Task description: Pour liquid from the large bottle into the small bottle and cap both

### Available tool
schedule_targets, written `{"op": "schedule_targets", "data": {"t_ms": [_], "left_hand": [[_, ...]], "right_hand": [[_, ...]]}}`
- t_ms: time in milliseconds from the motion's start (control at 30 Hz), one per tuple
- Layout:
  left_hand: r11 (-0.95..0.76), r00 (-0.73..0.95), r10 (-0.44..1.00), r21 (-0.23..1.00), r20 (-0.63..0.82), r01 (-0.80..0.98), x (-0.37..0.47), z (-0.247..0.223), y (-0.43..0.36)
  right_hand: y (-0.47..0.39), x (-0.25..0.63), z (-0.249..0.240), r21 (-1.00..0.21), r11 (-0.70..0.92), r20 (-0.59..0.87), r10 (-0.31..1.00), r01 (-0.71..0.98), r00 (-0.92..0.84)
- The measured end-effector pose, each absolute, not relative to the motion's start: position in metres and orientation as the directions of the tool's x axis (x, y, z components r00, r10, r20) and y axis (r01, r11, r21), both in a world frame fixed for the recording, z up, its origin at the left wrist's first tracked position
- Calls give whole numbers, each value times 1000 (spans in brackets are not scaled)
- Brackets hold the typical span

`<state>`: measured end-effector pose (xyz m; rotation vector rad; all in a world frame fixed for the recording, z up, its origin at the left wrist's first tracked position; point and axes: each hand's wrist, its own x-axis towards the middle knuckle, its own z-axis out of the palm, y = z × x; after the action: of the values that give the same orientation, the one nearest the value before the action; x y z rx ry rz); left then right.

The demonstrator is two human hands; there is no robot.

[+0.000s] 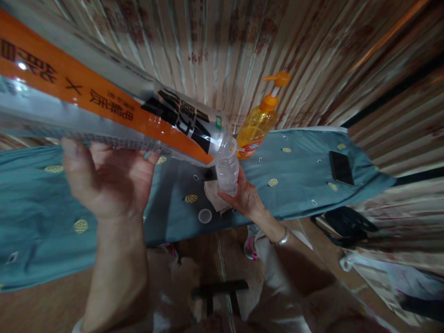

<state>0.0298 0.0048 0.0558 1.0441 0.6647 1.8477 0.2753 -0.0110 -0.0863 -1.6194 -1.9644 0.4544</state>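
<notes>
A large clear bottle with an orange and silver label lies tilted in the air, its neck at the right. My left hand supports it from below, fingers behind it and thumb along its near side. The neck meets the top of a small clear bottle, which my right hand grips around its side above the table. Whether liquid runs between the two cannot be made out. Beneath the small bottle lies a pale folded cloth, with a round translucent lid beside it.
An orange pump bottle stands behind my right hand on the teal cloth-covered table. Toward the right end lies a black phone. Pleated curtains hang behind. A dark bag sits below the table at right.
</notes>
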Motion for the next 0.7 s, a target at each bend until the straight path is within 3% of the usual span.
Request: {"op": "schedule_targets", "data": {"t_ms": [167,433,567,700], "left_hand": [[-601,-395,797,657,456,-455,39,48,13],[-525,-338,850,696,404,-489,37,52,12],[-584,-433,807,652,402,-483,40,52,12],[-538,-330,842,707,427,-459,40,54,13]], "right_hand": [[-11,276,-88,-580,213,195,973,786,-120],[-10,275,-94,-577,220,214,970,786,-115],[-10,275,-91,-585,210,197,974,783,-114],[-11,274,-89,-582,229,209,969,780,-128]]}}
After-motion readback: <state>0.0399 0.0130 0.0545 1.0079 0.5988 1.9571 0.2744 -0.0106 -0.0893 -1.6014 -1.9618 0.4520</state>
